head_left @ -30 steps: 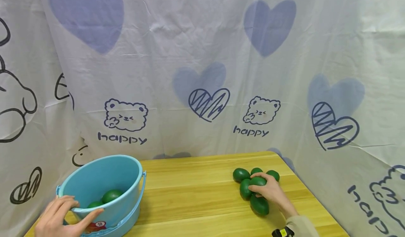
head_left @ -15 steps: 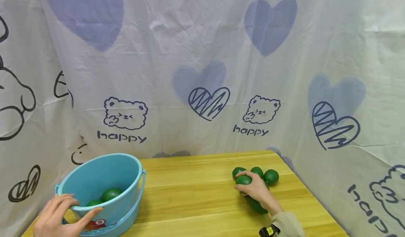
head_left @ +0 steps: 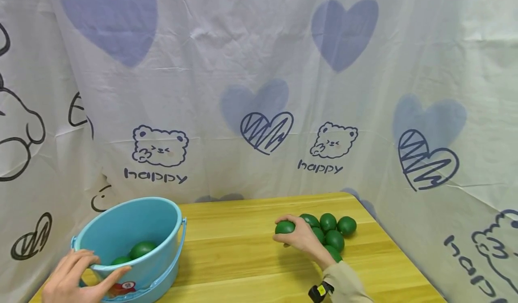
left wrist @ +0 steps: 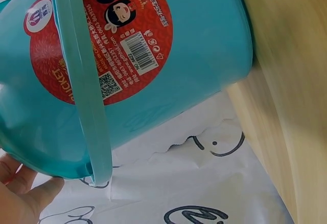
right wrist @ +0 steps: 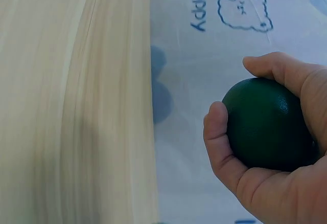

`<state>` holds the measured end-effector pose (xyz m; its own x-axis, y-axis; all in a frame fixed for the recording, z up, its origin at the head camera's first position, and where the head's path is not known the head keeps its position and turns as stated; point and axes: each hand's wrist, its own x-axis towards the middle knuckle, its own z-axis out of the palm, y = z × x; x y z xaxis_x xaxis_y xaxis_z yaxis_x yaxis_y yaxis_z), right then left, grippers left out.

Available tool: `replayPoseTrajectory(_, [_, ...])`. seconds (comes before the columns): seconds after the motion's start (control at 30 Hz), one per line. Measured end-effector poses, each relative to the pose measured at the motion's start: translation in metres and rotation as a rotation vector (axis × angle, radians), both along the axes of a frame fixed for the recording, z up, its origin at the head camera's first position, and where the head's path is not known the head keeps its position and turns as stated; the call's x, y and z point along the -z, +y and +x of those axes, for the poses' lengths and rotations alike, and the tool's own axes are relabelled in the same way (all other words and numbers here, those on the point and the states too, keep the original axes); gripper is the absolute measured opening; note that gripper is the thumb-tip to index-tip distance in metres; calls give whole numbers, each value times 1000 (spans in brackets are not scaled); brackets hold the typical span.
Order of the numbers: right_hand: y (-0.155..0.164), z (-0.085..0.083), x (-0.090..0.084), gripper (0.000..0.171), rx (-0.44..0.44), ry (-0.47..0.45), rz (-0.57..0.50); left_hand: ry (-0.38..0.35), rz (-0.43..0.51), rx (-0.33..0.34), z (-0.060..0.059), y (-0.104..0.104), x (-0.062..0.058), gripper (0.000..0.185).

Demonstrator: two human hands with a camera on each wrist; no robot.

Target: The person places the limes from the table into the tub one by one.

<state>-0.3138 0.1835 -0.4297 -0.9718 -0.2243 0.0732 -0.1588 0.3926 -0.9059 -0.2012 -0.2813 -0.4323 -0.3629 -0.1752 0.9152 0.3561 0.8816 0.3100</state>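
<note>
A light blue bucket [head_left: 162, 258] with a swing handle stands at the left of the table, and at least two dark green avocados [head_left: 142, 249] lie inside it. My left hand [head_left: 74, 278] holds its near rim, fingers over the edge and thumb along the outside. In the left wrist view only the fingertips and thumb [left wrist: 43, 193] show, at the rim. My right hand [head_left: 301, 238] grips a smooth dark green avocado [head_left: 285, 227], raised off the table, left of the others. Fingers and thumb curl round this avocado [right wrist: 268, 124] in the right wrist view.
Several more avocados [head_left: 334, 240] sit in a cluster at the table's right, partly behind my right wrist. The yellow wood-grain table [head_left: 230, 249] ends at a white printed curtain [head_left: 243, 172] at the back and sides. A red label [left wrist: 133, 50] marks the bucket.
My right hand has lifted an avocado from the cluster and carried it left, past the other avocados. The left hand stays on the bucket rim.
</note>
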Motion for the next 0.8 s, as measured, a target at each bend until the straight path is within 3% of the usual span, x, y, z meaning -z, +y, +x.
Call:
replayPoseTrajectory(0.57, [-61, 2, -12, 41, -88, 57, 60, -28, 6, -18, 1, -1, -2, 66])
replayPoseTrajectory(0.8, [-87, 5, -18, 42, -99, 63, 37, -3, 15, 2, 0, -2, -1, 64])
